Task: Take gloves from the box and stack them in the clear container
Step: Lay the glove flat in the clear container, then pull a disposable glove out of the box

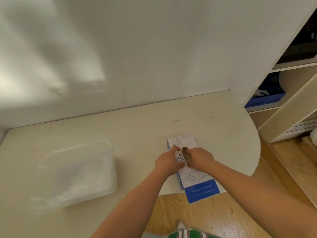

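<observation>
Head view. Box [197,179]: right side of counter [137,131], near end overhanging the rounded front edge. Left grip [169,163], right grip [199,158]: I see both curled on box's top opening. Container [77,169]: left, well apart, a stretch of counter between.

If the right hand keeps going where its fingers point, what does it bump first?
Probably the glove box; the right hand already has its fingertips at the box's top, though depth is unclear.
</observation>
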### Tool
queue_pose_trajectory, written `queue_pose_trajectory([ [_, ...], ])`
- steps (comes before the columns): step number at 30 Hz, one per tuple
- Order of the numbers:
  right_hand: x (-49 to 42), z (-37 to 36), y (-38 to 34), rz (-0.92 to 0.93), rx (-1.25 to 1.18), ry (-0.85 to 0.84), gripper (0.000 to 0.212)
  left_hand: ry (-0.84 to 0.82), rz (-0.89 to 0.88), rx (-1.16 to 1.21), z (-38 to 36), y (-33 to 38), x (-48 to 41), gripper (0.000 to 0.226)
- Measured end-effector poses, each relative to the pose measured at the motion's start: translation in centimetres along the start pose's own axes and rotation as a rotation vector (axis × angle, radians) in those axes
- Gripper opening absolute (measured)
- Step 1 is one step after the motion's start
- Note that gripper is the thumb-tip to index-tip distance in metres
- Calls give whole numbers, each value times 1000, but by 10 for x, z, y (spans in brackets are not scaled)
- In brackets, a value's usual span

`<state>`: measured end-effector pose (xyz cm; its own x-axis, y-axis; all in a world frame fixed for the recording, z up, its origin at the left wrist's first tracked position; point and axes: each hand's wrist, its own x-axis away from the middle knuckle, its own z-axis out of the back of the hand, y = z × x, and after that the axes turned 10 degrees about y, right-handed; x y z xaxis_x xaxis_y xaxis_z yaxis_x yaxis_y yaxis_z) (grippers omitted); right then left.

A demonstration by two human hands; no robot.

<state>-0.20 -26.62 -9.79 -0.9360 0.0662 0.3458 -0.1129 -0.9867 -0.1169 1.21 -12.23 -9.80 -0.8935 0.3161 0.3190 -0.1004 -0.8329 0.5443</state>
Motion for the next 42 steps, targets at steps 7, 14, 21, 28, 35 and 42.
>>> queue_pose_trajectory([
  [7,0,-7,-3,35,118,86,25,19,90,-46,-9,4,-5,62],
  [14,-4,-8,11,-15,-310,247,15,22,106,-79,-11,6,-8,64],
  [21,-13,17,19,-15,-970,399,8,25,114,-121,-14,5,-8,72],
  [28,-4,49,12,-104,-1390,339,16,24,127,-74,-14,0,-9,48],
  [35,3,48,4,-196,-1580,106,29,210,329,1084,35,2,9,26],
  [42,11,40,-25,-184,-1542,-175,29,302,286,1163,53,-14,18,24],
])
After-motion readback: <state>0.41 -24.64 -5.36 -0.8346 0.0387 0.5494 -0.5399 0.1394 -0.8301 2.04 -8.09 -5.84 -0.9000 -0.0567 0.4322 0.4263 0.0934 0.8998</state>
